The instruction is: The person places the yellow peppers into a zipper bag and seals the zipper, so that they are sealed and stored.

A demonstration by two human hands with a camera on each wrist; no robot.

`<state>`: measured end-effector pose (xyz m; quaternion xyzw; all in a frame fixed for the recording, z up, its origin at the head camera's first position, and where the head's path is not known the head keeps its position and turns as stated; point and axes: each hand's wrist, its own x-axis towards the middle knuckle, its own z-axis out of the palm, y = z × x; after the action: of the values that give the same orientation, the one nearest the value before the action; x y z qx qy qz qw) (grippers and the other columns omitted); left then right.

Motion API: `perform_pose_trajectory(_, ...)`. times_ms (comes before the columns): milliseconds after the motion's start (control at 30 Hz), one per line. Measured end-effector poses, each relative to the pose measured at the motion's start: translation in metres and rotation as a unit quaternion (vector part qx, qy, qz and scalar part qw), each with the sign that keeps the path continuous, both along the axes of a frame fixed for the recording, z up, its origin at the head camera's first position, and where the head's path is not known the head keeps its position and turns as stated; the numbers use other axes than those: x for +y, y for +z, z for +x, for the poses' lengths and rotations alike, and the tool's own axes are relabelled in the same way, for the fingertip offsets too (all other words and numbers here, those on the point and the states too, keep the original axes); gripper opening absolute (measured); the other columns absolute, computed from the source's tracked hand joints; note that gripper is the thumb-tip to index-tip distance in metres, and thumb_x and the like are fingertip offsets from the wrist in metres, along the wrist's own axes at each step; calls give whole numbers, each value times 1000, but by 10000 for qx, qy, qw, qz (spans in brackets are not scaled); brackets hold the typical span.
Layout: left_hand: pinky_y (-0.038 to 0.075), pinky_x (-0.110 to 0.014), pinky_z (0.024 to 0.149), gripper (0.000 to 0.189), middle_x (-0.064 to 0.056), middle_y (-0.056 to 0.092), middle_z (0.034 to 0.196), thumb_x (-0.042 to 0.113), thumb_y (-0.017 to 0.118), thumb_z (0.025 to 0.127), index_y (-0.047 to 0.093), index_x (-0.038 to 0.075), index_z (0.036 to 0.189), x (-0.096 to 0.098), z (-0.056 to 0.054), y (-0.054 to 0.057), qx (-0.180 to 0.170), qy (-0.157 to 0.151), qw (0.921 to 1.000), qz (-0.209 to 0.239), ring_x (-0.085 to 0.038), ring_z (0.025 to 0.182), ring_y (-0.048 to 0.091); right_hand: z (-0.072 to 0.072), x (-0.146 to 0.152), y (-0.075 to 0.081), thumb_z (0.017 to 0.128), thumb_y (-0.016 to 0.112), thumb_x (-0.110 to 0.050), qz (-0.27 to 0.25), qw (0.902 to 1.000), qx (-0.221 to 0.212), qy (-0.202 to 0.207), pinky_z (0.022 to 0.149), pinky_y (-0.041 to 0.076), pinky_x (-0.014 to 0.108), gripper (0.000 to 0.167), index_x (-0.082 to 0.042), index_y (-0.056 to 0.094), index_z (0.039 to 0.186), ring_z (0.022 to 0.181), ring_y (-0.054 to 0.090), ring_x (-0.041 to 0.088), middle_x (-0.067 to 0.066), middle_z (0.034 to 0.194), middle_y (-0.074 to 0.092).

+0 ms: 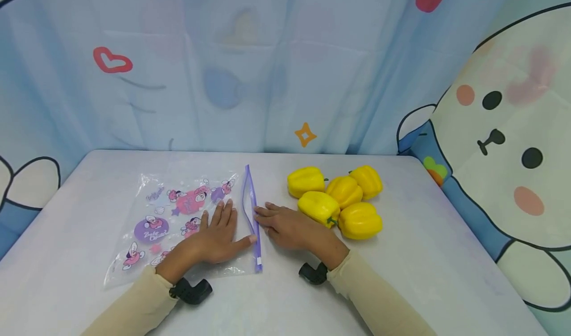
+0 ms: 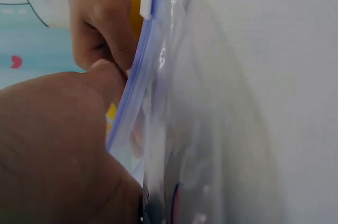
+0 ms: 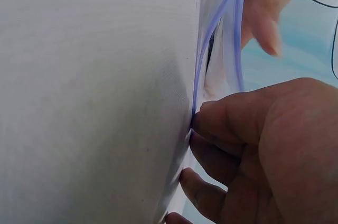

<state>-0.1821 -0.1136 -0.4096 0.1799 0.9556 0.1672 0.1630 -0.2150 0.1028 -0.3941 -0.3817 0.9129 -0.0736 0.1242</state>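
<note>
A clear plastic zip bag with pink and purple cartoon prints lies flat on the white table. Its purple zip strip faces right, and the two lips gape apart. My left hand rests on the bag with fingers spread straight, the thumb reaching the strip. At the strip's right side, my right hand pinches the lower lip with thumb and forefinger. A white slider sits at the strip's near end. Several yellow bell peppers lie clustered just beyond my right hand.
The white table extends to both sides and toward me. Behind it hangs a light blue curtain printed with hearts and cartoon figures. A dark wrist camera is strapped under each forearm.
</note>
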Motion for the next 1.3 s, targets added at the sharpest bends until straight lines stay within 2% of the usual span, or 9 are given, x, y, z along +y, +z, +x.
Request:
perform_pose_trajectory(267,-8,-73,103,116,-29,0,157,82,29,83,14,-13,149,9,-1,-6,375,744,9965,46,-47,143,-6,-1,0,-3,101,48,-22,15,10000,-25,-45,114,22,42,48,-12,42,148,144,24,25,-1,155,32)
perform_pose_trajectory(367,-8,-73,102,115,-30,4,156,80,27,85,15,-15,148,12,-1,-6,420,1093,9930,138,-47,142,-4,-1,0,-3,101,48,-21,-55,10000,-21,-59,114,23,43,47,-11,43,147,143,25,26,0,155,34)
perform_pose_trajectory(467,-3,-75,102,107,-32,10,155,73,34,89,19,-17,146,13,-3,-5,538,1303,9899,120,-48,143,0,0,0,-2,101,48,-21,-67,10000,-17,-63,114,23,43,47,-11,44,147,143,25,26,0,155,34)
perform_pose_trajectory(567,1,-76,101,102,-33,14,154,67,42,91,24,-18,144,15,-3,-5,648,1378,9883,23,-50,142,4,0,0,-2,101,49,-21,-52,10000,-28,-62,114,22,43,47,-12,44,147,143,24,25,0,155,33)
perform_pose_trajectory(733,-1,-77,100,111,-33,11,155,75,41,85,23,-17,145,17,-3,-7,619,1472,9872,-11,-50,142,2,0,0,-2,101,49,-23,-48,9999,-71,-106,114,21,44,48,-12,43,147,144,23,25,-1,155,32)
perform_pose_trajectory(833,-1,-78,99,116,-33,9,155,76,48,81,21,-17,146,17,-2,-8,617,1423,9878,-122,-51,141,0,0,0,-2,101,49,-24,-6,9999,-60,-86,115,21,44,49,-12,42,148,144,22,24,-1,156,31)
perform_pose_trajectory(967,-3,-79,98,115,-33,4,155,68,56,80,17,-17,146,18,-2,-8,519,1343,9895,-155,-51,141,-5,0,0,-2,101,49,-22,31,10000,-31,-54,115,21,43,49,-11,42,148,144,22,24,0,156,31)
perform_pose_trajectory(1167,-7,-78,98,108,-34,1,155,57,55,85,8,-17,147,17,-3,-6,330,1331,9904,148,-49,141,-10,-1,0,-2,100,49,-21,-11,10000,-53,-23,115,21,43,49,-11,42,148,144,22,25,0,156,30)
perform_pose_trajectory(1300,-9,-77,97,108,-33,0,155,51,57,86,-2,-11,150,15,-4,-5,300,1351,9891,504,-48,141,-12,-3,0,-3,101,49,-20,-14,10000,-42,26,115,21,42,49,-10,41,148,144,22,24,0,156,30)
